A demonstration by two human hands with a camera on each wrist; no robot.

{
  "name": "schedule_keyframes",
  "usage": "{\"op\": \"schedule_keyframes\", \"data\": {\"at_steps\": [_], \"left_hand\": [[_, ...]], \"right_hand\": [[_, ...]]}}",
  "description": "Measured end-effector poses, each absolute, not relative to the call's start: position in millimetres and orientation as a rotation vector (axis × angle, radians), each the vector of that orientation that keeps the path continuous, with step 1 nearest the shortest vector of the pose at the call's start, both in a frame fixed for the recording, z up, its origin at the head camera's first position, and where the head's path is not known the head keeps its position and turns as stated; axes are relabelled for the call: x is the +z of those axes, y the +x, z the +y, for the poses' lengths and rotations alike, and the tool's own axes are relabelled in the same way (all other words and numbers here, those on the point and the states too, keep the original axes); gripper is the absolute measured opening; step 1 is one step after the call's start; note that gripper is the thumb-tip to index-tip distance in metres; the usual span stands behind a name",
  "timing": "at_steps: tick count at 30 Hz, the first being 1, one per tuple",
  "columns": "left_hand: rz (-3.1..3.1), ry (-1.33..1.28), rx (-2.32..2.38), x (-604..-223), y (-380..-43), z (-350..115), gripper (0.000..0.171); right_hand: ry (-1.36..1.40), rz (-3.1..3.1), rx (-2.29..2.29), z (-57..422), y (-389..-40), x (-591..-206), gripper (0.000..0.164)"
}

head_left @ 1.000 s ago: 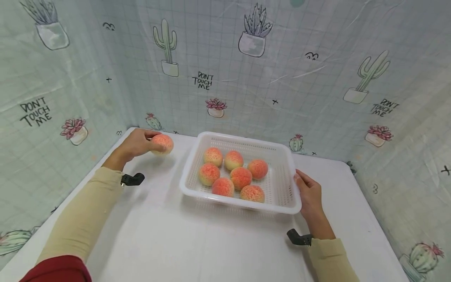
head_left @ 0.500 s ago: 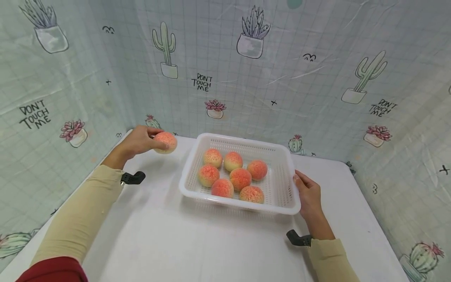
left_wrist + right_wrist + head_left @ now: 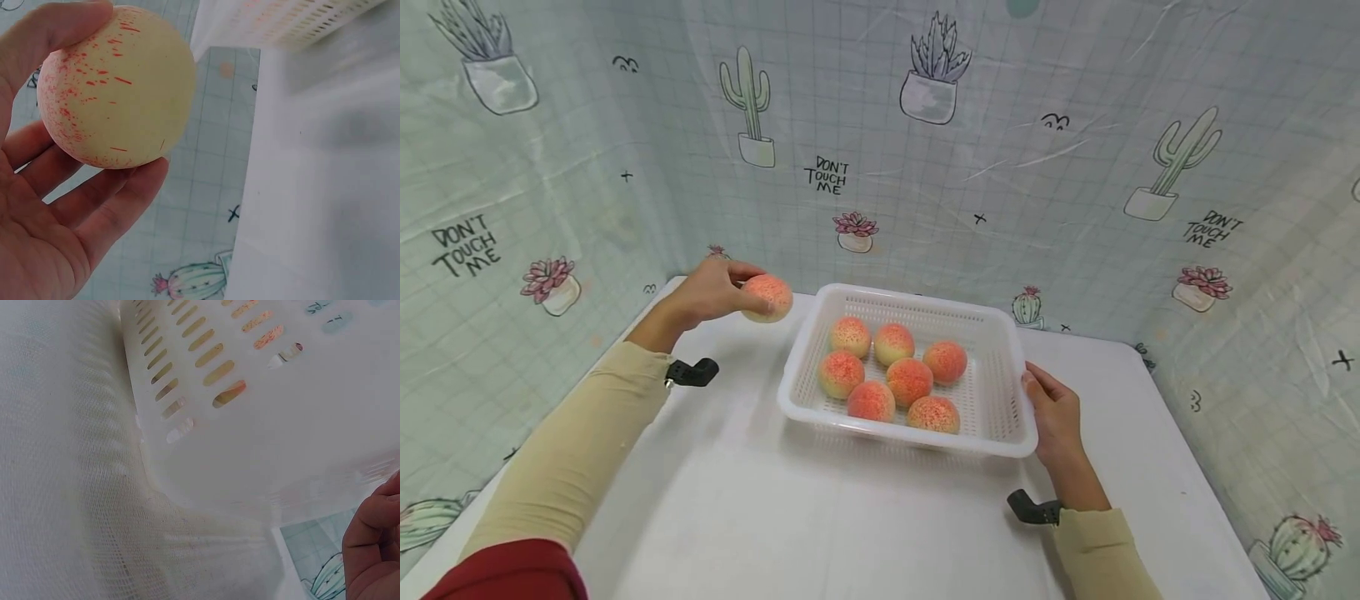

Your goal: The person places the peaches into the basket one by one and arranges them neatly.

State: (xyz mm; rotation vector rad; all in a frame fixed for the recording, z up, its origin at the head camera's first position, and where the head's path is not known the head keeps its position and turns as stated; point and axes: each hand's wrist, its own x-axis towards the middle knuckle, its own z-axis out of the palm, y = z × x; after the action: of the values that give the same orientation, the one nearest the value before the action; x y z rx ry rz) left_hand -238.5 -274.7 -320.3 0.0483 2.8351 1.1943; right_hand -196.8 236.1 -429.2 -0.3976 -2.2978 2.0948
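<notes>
In the head view my left hand (image 3: 711, 292) holds a peach (image 3: 771, 297) up above the table, left of the white plastic basket (image 3: 1021, 408). Thumb and fingers wrap the peach (image 3: 131, 94) in the left wrist view, its pale yellow side facing the camera. Several peaches, pink-orange over yellow, lie inside the basket, among them a front peach (image 3: 933, 414) and a right-hand peach (image 3: 946, 362). My right hand (image 3: 1056, 415) grips the basket's right rim, thumb on top; its other fingers are partly hidden. The right wrist view shows the slotted basket wall (image 3: 300, 437) close up.
The basket stands on a white-covered table (image 3: 820, 517). A cloth backdrop (image 3: 880, 117) printed with cacti and lettering rises behind the table and along both sides. Dark wrist cameras are strapped to both forearms.
My left hand has moved to the right and slightly up with the peach, closer to the basket's left rim. The right hand and the basket stay in place.
</notes>
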Motion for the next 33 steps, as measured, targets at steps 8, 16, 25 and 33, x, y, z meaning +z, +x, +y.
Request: {"op": "schedule_keyframes", "data": {"at_steps": [8,16,25,33], "left_hand": [[2.826,0.124,1.191,-311.4,-243.5,-253.5,0.070],[2.812,0.174,1.208,-305.5,-246.8,-235.3,0.066],[2.758,0.273,1.265,-298.6,-250.4,-211.2,0.066],[2.696,0.392,1.293,-297.4,-249.1,-187.3,0.063]], "right_hand": [[-0.403,-2.315,2.070,237.0,-196.7,-428.8,0.053],[-0.401,-2.334,2.069,237.2,-196.2,-428.9,0.054],[-0.378,-2.337,2.064,236.8,-196.1,-426.9,0.054],[-0.393,-2.332,2.048,236.1,-195.8,-427.4,0.053]]}}
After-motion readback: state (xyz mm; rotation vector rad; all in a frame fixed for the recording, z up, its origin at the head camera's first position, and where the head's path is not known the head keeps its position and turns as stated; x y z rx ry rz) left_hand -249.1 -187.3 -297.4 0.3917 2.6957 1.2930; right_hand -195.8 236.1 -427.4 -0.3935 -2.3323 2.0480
